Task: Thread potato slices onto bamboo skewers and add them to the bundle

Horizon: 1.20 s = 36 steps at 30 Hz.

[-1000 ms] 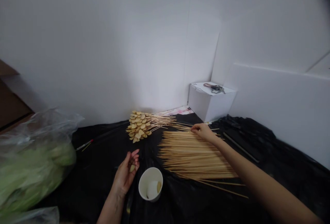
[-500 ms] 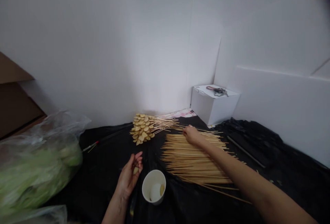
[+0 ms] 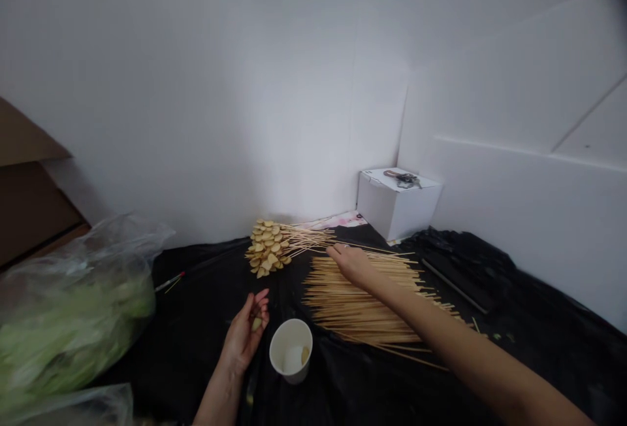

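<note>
My left hand (image 3: 245, 331), palm up with fingers curled, holds a small pale yellow slice (image 3: 256, 324), which looks like potato. Just right of it stands a white paper cup (image 3: 279, 354) with a yellowish piece inside. Beyond both lies a pile of skewered slices (image 3: 267, 247), their sticks pointing right. My right hand (image 3: 349, 264) is over the far edge of a wide layer of bamboo skewers (image 3: 362, 308). Its thumb and fingers are pinched together at a skewer's left end; the fingertips are partly hidden.
Plastic bags of pale green vegetables (image 3: 73, 328) fill the left side, with a cardboard box (image 3: 34, 204) behind. A pen (image 3: 169, 281) lies near them. At the back right, keys (image 3: 405, 180) rest on a white box (image 3: 386, 204). Black plastic sheeting (image 3: 196, 334) covers the surface; white walls surround it.
My right hand has moved left along the far edge of the skewers, toward the skewered pile. My left hand stays nearly in place with its slice. The view has shifted slightly.
</note>
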Motion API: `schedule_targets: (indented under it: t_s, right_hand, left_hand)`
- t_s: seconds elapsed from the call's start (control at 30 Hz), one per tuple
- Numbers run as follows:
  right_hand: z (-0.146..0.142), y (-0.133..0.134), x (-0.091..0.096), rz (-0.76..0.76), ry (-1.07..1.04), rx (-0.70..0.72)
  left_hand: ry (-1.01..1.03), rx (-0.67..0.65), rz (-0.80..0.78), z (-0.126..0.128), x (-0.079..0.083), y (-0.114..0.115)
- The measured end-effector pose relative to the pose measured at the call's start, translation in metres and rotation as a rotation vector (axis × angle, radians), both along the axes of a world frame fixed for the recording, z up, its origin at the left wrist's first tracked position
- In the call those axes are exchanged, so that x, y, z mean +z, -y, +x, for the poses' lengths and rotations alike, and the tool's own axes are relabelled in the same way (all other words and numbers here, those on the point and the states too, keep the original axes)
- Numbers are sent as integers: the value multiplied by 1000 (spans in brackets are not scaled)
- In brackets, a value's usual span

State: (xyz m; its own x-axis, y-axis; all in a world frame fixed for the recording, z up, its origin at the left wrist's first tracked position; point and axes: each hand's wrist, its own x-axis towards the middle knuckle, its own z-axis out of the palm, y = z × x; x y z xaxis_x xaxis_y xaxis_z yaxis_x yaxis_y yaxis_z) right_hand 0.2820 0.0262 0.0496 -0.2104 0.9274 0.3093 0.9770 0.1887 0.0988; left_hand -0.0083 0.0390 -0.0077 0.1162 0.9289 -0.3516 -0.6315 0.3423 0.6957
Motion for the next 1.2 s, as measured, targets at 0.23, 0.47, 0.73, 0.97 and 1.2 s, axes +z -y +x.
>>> schedule_targets:
  t_s: [0.23, 0.47, 0.73, 0.97, 1.2]
  right_hand:
    - [-22, 31, -40, 42, -33, 0]
    - [-14, 47, -82, 253, -132, 15]
    - [-14, 46, -82, 157, -144, 54]
    - [-15, 47, -79, 147, -152, 90]
    - [-15, 49, -77, 144, -127, 93]
  left_hand:
    - [342, -40, 37, -12, -1, 5]
    - [450, -99, 178, -18, -4, 12]
    - [324, -34, 128, -9, -5, 6]
    - [242, 29, 22, -5, -2, 6]
    - [276, 82, -125, -4, 17, -1]
